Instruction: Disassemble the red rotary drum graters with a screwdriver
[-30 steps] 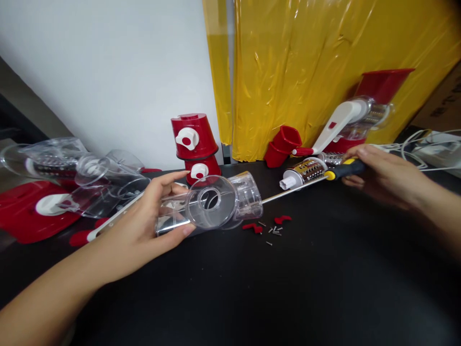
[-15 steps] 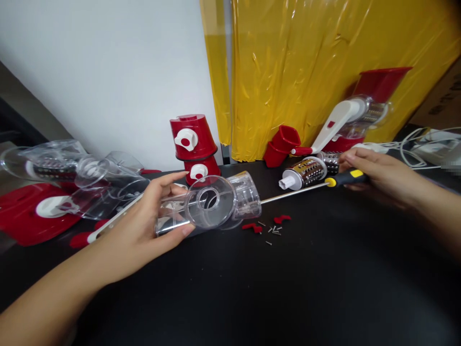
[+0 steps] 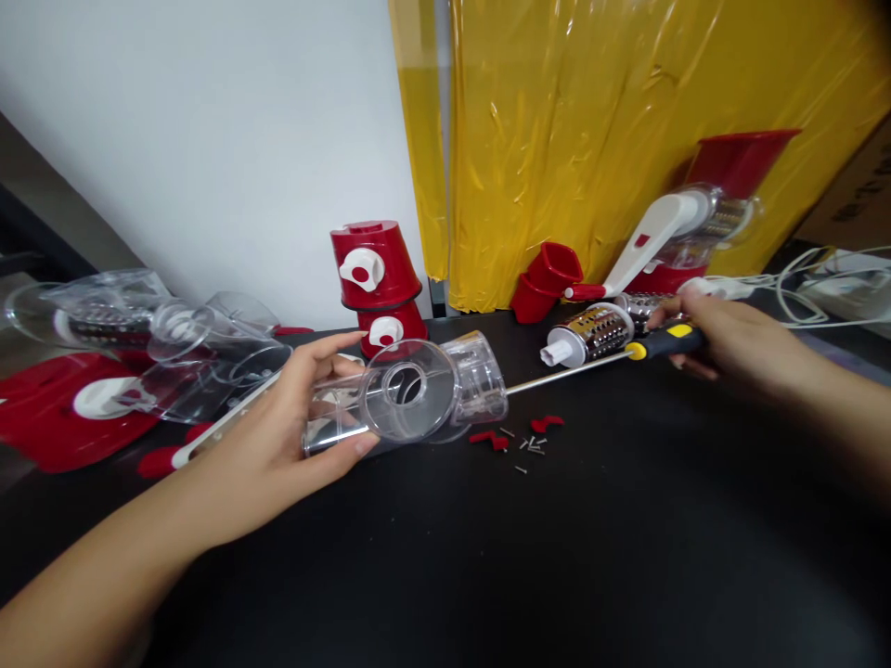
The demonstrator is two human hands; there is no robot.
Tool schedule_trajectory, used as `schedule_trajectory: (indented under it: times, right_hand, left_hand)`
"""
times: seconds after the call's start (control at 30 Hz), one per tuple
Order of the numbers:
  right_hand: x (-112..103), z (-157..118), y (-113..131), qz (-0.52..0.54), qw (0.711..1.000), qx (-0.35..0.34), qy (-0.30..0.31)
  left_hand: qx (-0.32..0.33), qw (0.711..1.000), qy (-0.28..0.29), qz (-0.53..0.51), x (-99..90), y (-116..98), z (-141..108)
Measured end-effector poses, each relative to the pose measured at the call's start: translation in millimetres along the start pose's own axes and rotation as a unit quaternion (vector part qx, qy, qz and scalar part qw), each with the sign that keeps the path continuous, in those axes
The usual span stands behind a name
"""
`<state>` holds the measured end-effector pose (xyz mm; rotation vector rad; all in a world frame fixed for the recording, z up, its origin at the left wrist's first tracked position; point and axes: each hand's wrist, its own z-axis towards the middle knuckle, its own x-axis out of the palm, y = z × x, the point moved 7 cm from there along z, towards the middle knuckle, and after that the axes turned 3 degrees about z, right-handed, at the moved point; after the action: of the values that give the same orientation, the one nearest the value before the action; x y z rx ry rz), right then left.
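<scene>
Right hand (image 3: 734, 336) has curled closer round the slim, metal-shafted screwdriver (image 3: 661, 343)

Glossy clear plastic housing (image 3: 410, 390)

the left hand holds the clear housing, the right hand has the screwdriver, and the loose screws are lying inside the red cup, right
Not quite: the screws lie on the black table, beside the small red parts, as the head view shows. The rest is right: the left hand holds the clear housing and the right hand has the screwdriver.
</scene>
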<state>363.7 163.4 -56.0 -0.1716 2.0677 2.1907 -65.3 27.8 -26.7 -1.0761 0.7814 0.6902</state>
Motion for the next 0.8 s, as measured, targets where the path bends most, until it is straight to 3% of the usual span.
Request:
schedule_trajectory:
  times: [0.07,0.2,0.3,0.43,0.53,0.63,0.8]
  right_hand:
    - [-0.5,0.4,3.4,0.03,0.999,-0.025,-0.007]
    - [1.5,-10.7,22.5,0.206,0.977,-0.058,0.013]
    - [2.2,-17.9,32.5,0.248,0.966,-0.071,0.012]
    - [1.3,-10.9,20.5,0.097,0.994,-0.039,-0.011]
    - [-3.2,-3.6,9.7,-0.02,0.999,-0.021,-0.028]
    - [-2.3,-5.2,13.1,0.093,0.995,-0.03,-0.012]
    - [-0.7,-17.8,29.1,0.267,0.963,-0.041,-0.017]
  left_hand:
    - [0.0,1.0,-0.001,0.001,-0.2,-0.5,0.2]
    - [-0.004,1.0,0.002,0.007,0.5,-0.3,1.1]
    - [-0.006,1.0,0.003,0.01,0.8,0.1,1.2]
    - [-0.001,1.0,0.004,0.0,0.8,0.3,0.2]
    - [-0.007,1.0,0.007,0.001,1.2,1.0,0.1]
    - [-0.006,1.0,0.007,0.003,0.8,-0.6,1.0]
    - [-0.01,1.0,0.005,0.004,0.5,0.0,0.9]
